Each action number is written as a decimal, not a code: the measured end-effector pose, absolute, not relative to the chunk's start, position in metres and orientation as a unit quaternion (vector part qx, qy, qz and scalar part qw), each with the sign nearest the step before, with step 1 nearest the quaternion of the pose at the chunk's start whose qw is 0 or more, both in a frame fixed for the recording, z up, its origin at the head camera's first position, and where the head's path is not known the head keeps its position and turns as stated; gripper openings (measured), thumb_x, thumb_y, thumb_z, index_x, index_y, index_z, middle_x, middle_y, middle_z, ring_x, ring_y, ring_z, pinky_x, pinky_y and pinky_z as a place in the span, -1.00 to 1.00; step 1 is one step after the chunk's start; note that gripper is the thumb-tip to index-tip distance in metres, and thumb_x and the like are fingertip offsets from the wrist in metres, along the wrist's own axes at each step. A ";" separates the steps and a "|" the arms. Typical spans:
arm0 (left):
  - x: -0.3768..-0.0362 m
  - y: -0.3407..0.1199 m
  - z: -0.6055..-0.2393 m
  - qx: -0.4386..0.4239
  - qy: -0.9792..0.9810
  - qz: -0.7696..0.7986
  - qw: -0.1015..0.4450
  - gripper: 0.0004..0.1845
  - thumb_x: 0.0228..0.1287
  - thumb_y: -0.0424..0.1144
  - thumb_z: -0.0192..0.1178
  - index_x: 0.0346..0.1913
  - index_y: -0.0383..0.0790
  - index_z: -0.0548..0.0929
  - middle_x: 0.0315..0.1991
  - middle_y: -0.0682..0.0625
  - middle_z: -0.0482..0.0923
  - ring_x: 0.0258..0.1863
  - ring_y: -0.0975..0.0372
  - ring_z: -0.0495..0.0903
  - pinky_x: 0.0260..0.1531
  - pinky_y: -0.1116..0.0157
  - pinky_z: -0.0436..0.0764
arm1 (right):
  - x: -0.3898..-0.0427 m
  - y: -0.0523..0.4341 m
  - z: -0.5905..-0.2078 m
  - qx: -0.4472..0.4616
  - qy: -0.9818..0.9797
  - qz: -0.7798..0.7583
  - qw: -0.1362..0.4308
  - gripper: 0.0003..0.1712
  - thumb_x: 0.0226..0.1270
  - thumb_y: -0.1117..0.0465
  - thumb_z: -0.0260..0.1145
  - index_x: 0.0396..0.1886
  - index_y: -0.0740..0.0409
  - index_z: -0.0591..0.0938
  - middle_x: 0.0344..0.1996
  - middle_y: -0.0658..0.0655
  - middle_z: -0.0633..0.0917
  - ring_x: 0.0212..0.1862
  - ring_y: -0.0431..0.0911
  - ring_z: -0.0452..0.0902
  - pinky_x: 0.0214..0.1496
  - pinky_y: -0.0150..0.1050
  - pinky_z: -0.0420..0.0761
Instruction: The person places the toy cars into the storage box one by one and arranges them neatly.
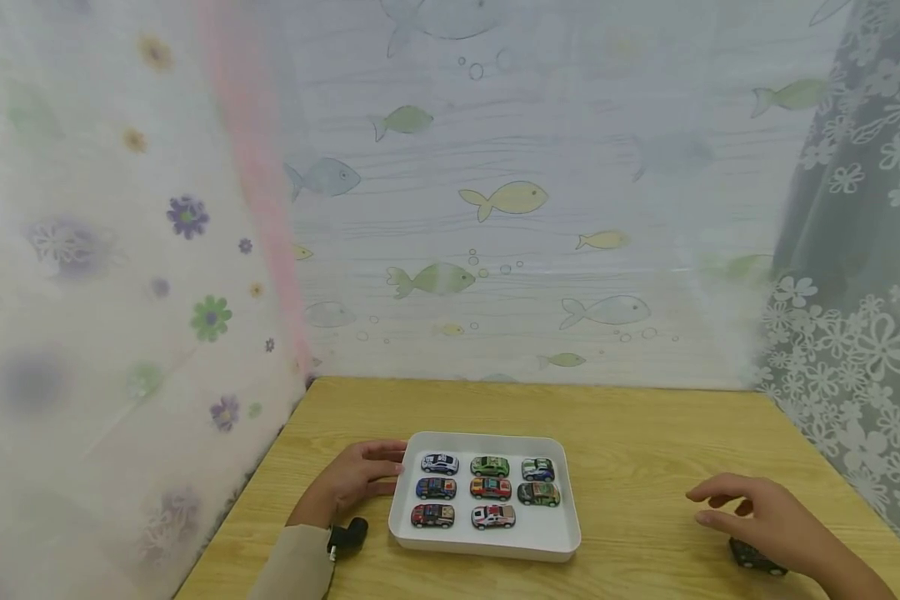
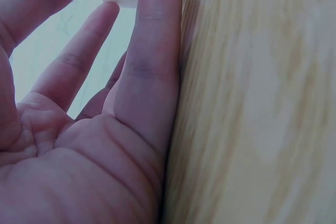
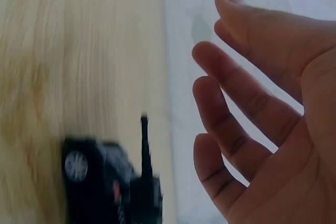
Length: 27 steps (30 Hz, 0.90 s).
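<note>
We see a black toy car (image 1: 756, 557) lying on the wooden bench (image 1: 645, 450) near its front right edge, well apart from the white tray (image 1: 555, 546). Our right hand (image 1: 765, 521) hovers just above the black toy car, fingers (image 3: 236, 103) spread and relaxed, holding nothing; in the right wrist view the car (image 3: 105, 182) sits blurred below the open palm, not touched by any finger that we can see.

The white tray sits at the middle of the bench and holds eight small toy cars in rows: a white-blue one (image 1: 440, 463), a green one (image 1: 490, 466) and a blue-green one (image 1: 537, 469) at the back, a dark blue one (image 1: 436, 487), a red one (image 1: 491, 487) and a dark green one (image 1: 538, 494) in the middle, and a red-black one (image 1: 432, 516) and a white-red one (image 1: 492, 517) in front.

Our left hand (image 1: 356, 479) rests flat on the bench against the tray's left wall, fingers (image 2: 149, 61) straight and grasping nothing. A small black camera (image 1: 347, 537) sits at that wrist.
</note>
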<state>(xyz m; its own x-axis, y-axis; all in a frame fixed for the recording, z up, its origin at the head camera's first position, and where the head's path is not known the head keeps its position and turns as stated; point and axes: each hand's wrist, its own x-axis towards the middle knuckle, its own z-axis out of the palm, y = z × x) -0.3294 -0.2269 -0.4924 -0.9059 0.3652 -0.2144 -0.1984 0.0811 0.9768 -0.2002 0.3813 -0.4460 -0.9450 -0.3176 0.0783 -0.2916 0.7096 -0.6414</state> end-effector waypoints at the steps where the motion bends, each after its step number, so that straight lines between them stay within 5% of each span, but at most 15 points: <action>1: -0.329 -0.227 -0.492 0.059 0.705 0.675 0.208 -0.39 0.35 -0.30 0.39 0.42 -0.33 0.50 0.37 -0.24 0.53 0.14 0.08 0.69 0.07 0.10 0.74 | -0.199 0.387 -0.447 -0.159 0.925 -0.343 0.028 -0.66 0.51 0.08 0.33 0.16 0.10 0.71 0.01 -0.13 0.76 -0.11 -0.43 0.60 -0.30 -0.32 0.61; 7: -0.329 -0.226 -0.491 0.057 0.706 0.675 0.207 -0.39 0.36 -0.31 0.38 0.43 -0.33 0.49 0.37 -0.25 0.52 0.13 0.08 0.70 0.07 0.11 0.74 | -0.193 0.420 -0.457 -0.127 0.921 -0.359 0.076 -0.54 0.51 0.07 0.34 0.26 0.21 0.65 0.06 -0.20 0.71 -0.07 -0.41 0.58 -0.27 -0.29 0.64; 17: -0.332 -0.228 -0.494 0.057 0.704 0.676 0.208 -0.41 0.36 -0.31 0.38 0.42 -0.31 0.51 0.35 -0.19 0.56 0.12 0.11 0.70 0.07 0.11 0.74 | -0.183 0.452 -0.478 -0.151 0.888 -0.407 0.152 -0.50 0.51 0.21 0.32 0.32 0.38 0.55 0.00 -0.64 0.50 -0.12 -0.54 0.44 -0.24 -0.30 0.65; 24: -0.331 -0.228 -0.494 0.055 0.706 0.675 0.207 -0.39 0.34 -0.27 0.41 0.42 -0.29 0.52 0.36 -0.20 0.55 0.14 0.09 0.70 0.08 0.11 0.74 | -0.184 0.454 -0.482 -0.131 0.851 -0.463 0.209 -0.43 0.49 0.27 0.32 0.33 0.57 0.45 0.10 0.09 0.63 -0.10 -0.37 0.65 -0.16 -0.19 0.73; 27: -0.330 -0.228 -0.493 0.055 0.707 0.674 0.206 -0.39 0.34 -0.27 0.41 0.41 -0.29 0.52 0.36 -0.20 0.55 0.13 0.09 0.70 0.07 0.11 0.74 | -0.185 0.453 -0.482 -0.128 0.857 -0.456 0.205 -0.42 0.45 0.27 0.37 0.30 0.57 0.47 0.08 0.18 0.65 -0.13 -0.34 0.66 -0.17 -0.19 0.73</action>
<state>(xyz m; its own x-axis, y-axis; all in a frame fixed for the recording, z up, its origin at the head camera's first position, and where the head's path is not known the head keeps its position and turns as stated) -0.3303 -0.2276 -0.4928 -0.9092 0.3553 -0.2171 -0.2001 0.0843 0.9761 -0.1849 0.4527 -0.4820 -0.8830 -0.4058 -0.2357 -0.0316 0.5524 -0.8330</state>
